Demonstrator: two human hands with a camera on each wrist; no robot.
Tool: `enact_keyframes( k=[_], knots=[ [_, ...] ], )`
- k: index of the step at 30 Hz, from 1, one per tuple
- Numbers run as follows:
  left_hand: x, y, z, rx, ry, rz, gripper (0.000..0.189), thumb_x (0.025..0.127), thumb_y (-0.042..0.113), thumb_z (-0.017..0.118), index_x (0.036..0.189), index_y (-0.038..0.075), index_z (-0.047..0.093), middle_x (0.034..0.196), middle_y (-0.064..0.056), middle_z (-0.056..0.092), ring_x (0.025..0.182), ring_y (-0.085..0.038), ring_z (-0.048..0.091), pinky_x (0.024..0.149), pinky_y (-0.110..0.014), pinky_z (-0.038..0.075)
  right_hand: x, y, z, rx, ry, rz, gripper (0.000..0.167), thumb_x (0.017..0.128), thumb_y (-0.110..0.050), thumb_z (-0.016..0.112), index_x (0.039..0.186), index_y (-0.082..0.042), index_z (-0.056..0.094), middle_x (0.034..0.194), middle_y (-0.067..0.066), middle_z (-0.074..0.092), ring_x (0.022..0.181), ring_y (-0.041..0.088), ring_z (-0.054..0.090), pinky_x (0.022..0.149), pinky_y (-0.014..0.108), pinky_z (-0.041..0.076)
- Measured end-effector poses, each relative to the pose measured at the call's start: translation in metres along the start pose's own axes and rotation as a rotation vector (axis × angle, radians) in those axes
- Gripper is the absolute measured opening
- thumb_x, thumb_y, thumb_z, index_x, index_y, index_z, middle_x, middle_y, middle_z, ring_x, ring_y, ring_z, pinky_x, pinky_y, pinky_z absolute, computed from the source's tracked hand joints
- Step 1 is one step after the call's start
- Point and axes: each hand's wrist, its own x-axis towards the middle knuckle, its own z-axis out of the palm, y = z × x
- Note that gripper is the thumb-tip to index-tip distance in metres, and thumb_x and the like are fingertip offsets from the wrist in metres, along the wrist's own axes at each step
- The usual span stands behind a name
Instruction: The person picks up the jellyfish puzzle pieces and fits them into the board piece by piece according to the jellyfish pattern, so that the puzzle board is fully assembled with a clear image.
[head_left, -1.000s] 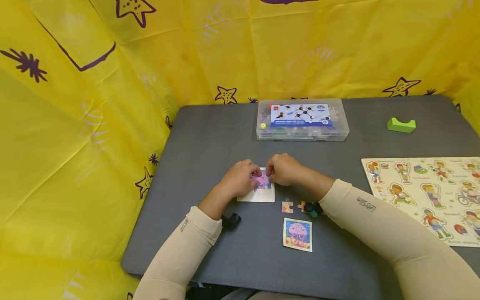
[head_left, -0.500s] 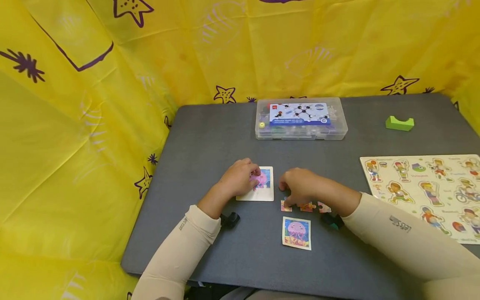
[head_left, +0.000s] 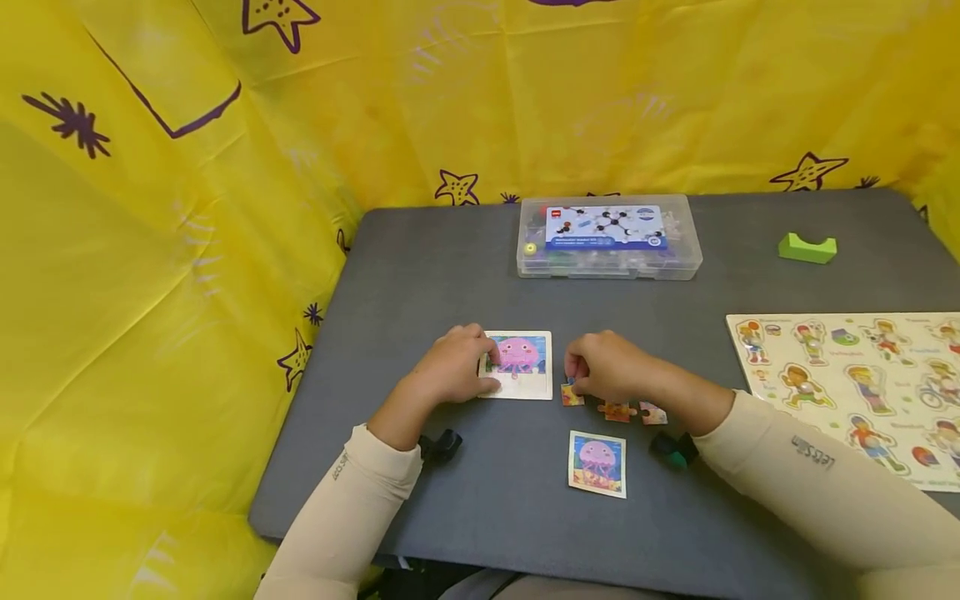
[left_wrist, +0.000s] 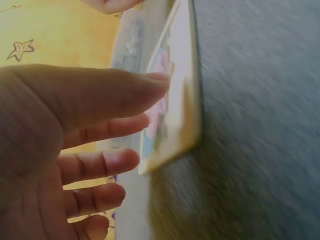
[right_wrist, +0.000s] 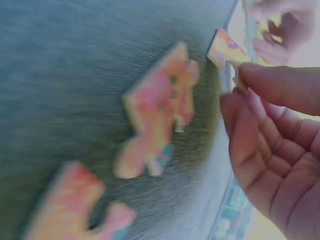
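My right hand pinches an orange and blue jigsaw piece between thumb and index finger, low over the table just right of the puzzle tray. In the right wrist view, the pinched jigsaw piece is held by one end. The white-rimmed tray has a pink jellyfish picture in its upper part and a bare pale strip below. Beside its left edge is my left hand, fingers relaxed and thumb near the rim. Two loose pieces, an orange one and a pinkish one, lie under my right wrist.
A small jellyfish picture card lies nearer the front edge. Behind the tray stands a clear plastic case with a molecule label. At right are a wooden sports-figure board and a green notched block. Yellow cloth hangs around the table.
My right hand has left the tray's right side, moved to the loose pieces and picked one up. My left hand has shifted left, uncovering more of the jellyfish picture.
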Motion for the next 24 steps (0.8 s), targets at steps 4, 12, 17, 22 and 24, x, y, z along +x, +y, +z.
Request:
enact_keyframes(
  k=[4,12,17,22,24],
  knots=[
    [-0.006,-0.005,0.001,-0.013,-0.019,-0.001,0.031,0.083,0.033,0.084,0.108,0.019,0.073,0.108,-0.002,0.059,0.105,-0.025,0.053,0.095,-0.044,0.045,0.013,-0.005,-0.005,0.071,0.016,-0.012,0.009,0.088,-0.009,0.076,0.085,-0.013,0.069,0.076,-0.002,0.064,0.07,0.014,0.057,0.07,0.032,0.049],
    [-0.009,-0.013,0.007,-0.067,0.014,0.002,0.04,0.081,0.034,0.086,0.114,0.016,0.072,0.115,-0.002,0.064,0.111,-0.028,0.056,0.101,-0.045,0.045,0.052,-0.033,0.002,0.132,0.034,0.015,0.009,0.09,-0.011,0.074,0.099,-0.011,0.074,0.076,-0.004,0.069,0.071,0.013,0.06,0.066,0.028,0.049],
    [-0.011,-0.017,0.007,-0.105,0.021,0.011,0.039,0.081,0.033,0.087,0.111,0.014,0.071,0.115,-0.001,0.064,0.11,-0.028,0.056,0.1,-0.044,0.045,0.072,-0.043,0.017,0.081,0.05,-0.034,0.004,0.088,-0.011,0.074,0.092,-0.011,0.076,0.073,-0.006,0.068,0.072,0.012,0.059,0.069,0.027,0.047],
    [-0.012,-0.02,0.008,-0.128,0.047,0.014,0.031,0.085,0.032,0.082,0.106,0.013,0.07,0.112,-0.002,0.064,0.109,-0.029,0.057,0.099,-0.044,0.045,0.082,-0.052,0.025,0.007,0.045,-0.045,0.004,0.086,-0.012,0.076,0.089,-0.012,0.077,0.072,-0.005,0.066,0.072,0.013,0.058,0.066,0.027,0.046],
    [-0.013,-0.021,0.008,-0.126,0.056,0.013,0.028,0.087,0.031,0.081,0.106,0.012,0.07,0.111,-0.003,0.064,0.11,-0.03,0.058,0.099,-0.043,0.045,0.084,-0.055,0.026,-0.007,0.036,-0.043,0.004,0.085,-0.013,0.078,0.089,-0.012,0.078,0.072,-0.005,0.067,0.073,0.013,0.059,0.065,0.027,0.046]
  ],
)
